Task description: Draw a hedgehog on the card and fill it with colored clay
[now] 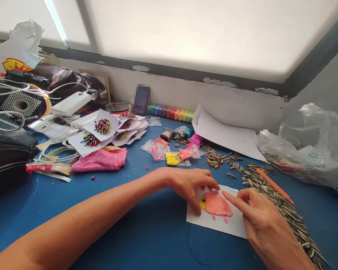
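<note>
A white card (214, 224) lies on the blue table, bearing a flat pink clay shape (217, 204) with a yellow clay head (202, 204), a black eye and two small darker pink feet. My left hand (190, 185) reaches over the card's upper left, fingers spread, thumb down by the yellow head. At the card's right side is my right hand (260, 215); one finger stretches to the upper right edge of the pink clay while the others curl. The inside of its curled fingers is partly hidden. No held object shows clearly in either hand.
Striped sunflower seeds (270, 187) spread right of the card, with an orange stick-like tool (274, 185) on them. Behind are clay packets (173, 158), paper sheets (225, 129) and a plastic bag (307, 150). Seed-decorated cards (103, 126) and a pink cloth (100, 160) lie left.
</note>
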The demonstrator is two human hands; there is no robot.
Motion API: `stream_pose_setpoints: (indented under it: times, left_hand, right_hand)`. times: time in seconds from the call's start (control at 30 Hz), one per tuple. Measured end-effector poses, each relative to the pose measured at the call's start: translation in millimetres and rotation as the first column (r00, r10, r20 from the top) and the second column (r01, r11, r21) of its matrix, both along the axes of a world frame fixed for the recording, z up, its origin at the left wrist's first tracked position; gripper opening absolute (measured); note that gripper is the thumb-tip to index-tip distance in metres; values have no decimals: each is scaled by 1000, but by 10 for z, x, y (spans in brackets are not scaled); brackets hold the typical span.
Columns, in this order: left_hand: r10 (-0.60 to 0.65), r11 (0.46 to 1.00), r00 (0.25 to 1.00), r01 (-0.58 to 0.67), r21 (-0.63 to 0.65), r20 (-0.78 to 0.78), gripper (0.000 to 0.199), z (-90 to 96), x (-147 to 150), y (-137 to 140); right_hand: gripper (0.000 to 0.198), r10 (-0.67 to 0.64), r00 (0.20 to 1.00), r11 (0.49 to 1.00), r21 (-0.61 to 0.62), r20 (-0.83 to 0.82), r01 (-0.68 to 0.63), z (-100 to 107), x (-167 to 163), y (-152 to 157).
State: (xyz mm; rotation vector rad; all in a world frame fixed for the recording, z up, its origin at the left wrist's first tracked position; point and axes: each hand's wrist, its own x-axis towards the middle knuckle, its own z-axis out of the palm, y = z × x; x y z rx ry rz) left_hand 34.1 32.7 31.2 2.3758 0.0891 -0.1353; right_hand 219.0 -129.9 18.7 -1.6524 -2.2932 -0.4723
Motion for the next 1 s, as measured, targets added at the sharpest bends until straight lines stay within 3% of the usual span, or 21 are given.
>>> stream_pose_setpoints:
  times: [0.2, 0.5, 0.67, 1.0]
  left_hand:
    - [-8, 1000, 1000, 8, -5, 23, 71, -9, 1, -2]
    - [-2, 1000, 1000, 2, -21, 8, 72, -7, -12, 2]
    - [4, 999, 1000, -3, -43, 11, 77, 6, -9, -8]
    - [-6, 1000, 1000, 6, -7, -11, 75, 34, -15, -14]
  right_hand:
    - [43, -9, 999, 1000, -29, 44, 10, -79, -34, -22]
    - [43, -22, 996, 1000, -23, -81, 20, -33, -76, -17]
    - [42, 35, 999, 999, -30, 3, -34, -44, -108, -29]
    - [62, 9, 996, 999, 45, 89, -13, -116, 14, -194]
